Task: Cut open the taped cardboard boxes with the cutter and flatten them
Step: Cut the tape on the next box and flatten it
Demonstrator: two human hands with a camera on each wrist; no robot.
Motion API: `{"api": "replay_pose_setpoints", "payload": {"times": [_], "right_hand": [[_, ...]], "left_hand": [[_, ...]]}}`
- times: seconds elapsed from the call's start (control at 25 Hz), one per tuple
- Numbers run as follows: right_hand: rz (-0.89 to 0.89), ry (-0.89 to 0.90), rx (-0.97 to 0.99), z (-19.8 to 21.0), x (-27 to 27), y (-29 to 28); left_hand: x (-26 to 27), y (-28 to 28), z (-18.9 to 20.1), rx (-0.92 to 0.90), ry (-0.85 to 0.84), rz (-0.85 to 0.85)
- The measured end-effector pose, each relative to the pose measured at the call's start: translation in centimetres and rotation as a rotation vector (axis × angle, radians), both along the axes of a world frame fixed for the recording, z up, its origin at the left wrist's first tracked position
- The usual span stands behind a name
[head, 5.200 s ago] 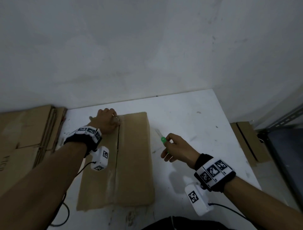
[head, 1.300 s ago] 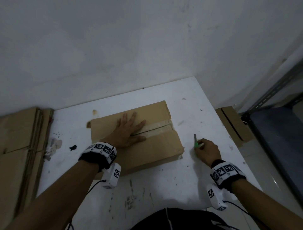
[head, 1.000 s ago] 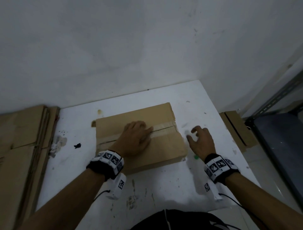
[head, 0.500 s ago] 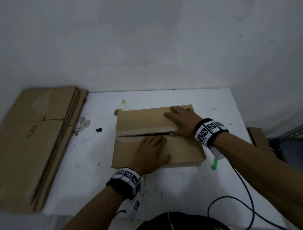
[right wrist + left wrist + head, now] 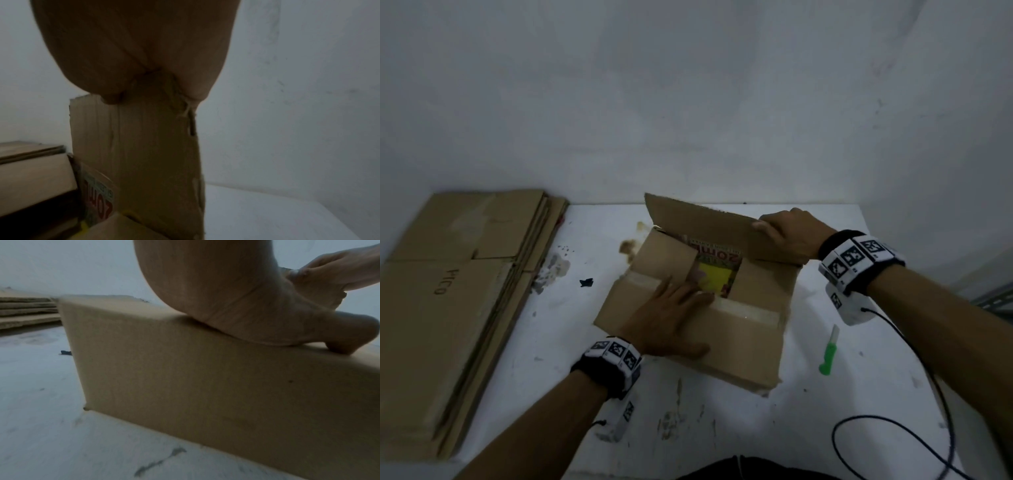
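**Far flap up, near flap pinned: box half opened**

The cardboard box (image 5: 726, 342) sits on the white table (image 5: 842, 428) with its taped seam already slit. The right hand (image 5: 787, 236) grips the far top flap (image 5: 698, 219) at that flap's right-hand end, fingers curled over the edge, thumb side toward the box; the right wrist view shows the cardboard pinched between thumb and fingers and standing nearly upright. From this grip the flap's long axis runs away to the left, so the free end is the corner farthest from the hand, and the hinge crease lies just below and behind the knuckles.

The left hand (image 5: 671, 318) lies flat, fingers straight, pressing on the near top flap (image 5: 739, 329); its fingertips reach the cut edge with its strip of tape (image 5: 746, 313). Just beyond those fingertips the opening shows printed packaging (image 5: 717, 270), yellow with red lettering, between two inner flaps.

The cutter (image 5: 829, 353), green-handled, lies on the table to the right of the box, below the right wrist and apart from both hands; the right hand is the nearer to it.

The step in hand looks like folding the far flap back on its hinge. The near flap lies directly under the left palm, its long axis running rightward from it, so that hand is best placed to lift it. The contents would likely need removing before flattening.

A stack of flattened cartons (image 5: 448, 308) lies to the left, well clear of the left hand.
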State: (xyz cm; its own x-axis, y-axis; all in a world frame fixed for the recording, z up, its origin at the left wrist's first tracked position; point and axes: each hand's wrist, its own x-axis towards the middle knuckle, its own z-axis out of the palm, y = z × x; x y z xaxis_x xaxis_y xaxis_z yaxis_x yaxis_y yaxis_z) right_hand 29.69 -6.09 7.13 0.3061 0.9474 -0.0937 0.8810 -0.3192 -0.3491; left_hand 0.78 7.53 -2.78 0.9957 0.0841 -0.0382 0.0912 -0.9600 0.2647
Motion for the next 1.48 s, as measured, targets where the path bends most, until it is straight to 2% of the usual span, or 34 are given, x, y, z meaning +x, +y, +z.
{"api": "replay_pose_setpoints", "payload": {"times": [0.2,0.28,0.48,0.56,0.68,0.8,1.0,1.12,1.2,1.32,1.4,1.48], "right_hand": [[-0.137,0.014,0.048,-0.7,1.5,-0.3],[-0.206,0.024,0.071,-0.8,2.1,-0.2],[-0.374,0.026,0.079,-1.1,3.4,-0.6],[-0.417,0.041,0.081,-1.4,3.6,-1.1],[-0.463,0.089,0.1,-1.9,3.5,-1.3],[-0.487,0.125,0.145,-2.2,3.2,-1.4],[-0.539,0.167,0.195,-2.8,3.3,-2.4],[-0.708,0.224,0.159,-3.4,3.6,-3.7],[-0.796,0.134,0.065,-4.3,3.3,-4.9],[-0.772,-0.078,-0.174,-6.8,2.2,-6.2],[-0.724,-0.052,-0.247,-7.6,0.7,-5.8],[-0.622,-0.092,-0.228,-7.6,-1.1,-4.7]], "left_hand": [[1.9,3.4,3.4,0.266,-0.13,-0.163],[2.4,5.3,5.3,0.294,-0.187,-0.189],[0.8,10.6,8.5,0.277,-0.278,-0.116],[-1.0,12.1,8.7,0.176,-0.154,0.013],[-3.7,13.5,8.1,0.02,0.314,0.305],[-4.5,13.1,7.3,-0.173,0.586,0.455],[-1.6,9.2,6.7,-0.368,0.548,0.611],[1.0,7.2,5.7,-0.371,0.557,0.657],[2.2,6.2,5.0,-0.344,0.534,0.701],[3.2,6.0,4.0,-0.184,0.465,0.771],[3.7,6.6,4.0,-0.033,0.392,0.813],[4.7,7.8,4.0,0.13,0.369,0.788]]}}
